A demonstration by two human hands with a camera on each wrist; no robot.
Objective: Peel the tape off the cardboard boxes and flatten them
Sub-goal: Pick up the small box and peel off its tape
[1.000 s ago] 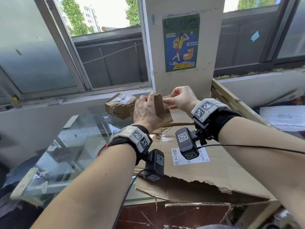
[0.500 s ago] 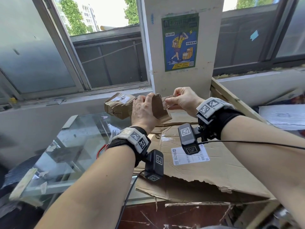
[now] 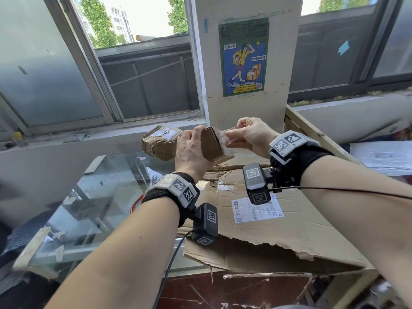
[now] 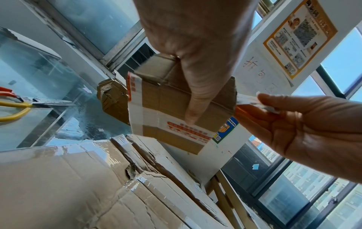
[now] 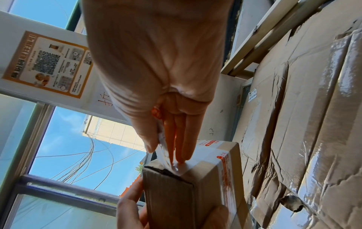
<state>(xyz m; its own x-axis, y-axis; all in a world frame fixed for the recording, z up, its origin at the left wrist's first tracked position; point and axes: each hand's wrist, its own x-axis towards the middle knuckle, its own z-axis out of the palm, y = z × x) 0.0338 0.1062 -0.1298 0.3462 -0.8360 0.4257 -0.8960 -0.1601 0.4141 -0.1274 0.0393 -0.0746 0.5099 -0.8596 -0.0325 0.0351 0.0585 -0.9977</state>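
A small brown cardboard box [image 3: 211, 143] with white and orange printed tape is held up in front of me, above the flattened cardboard. My left hand [image 3: 191, 150] grips it from the left, thumb across its underside [image 4: 195, 99]. My right hand [image 3: 247, 136] pinches a strip of clear tape [image 3: 225, 139] between thumb and fingers, the strip still joined to the box's right end [image 5: 166, 155]. The box [image 5: 195, 186] is still in box shape, its corrugated end showing.
A crumpled taped brown box [image 3: 160, 141] lies on the sill behind my left hand. Large flattened cardboard [image 3: 278, 219] with a shipping label covers the table's right. Glass tabletop [image 3: 93, 197] lies left, with scissors [image 4: 29, 103] on it. A wooden frame [image 3: 312, 132] leans at right.
My right hand has drawn a little to the right and up, stretching the tape strip further off the box end. The left hand keeps the box nearly still.
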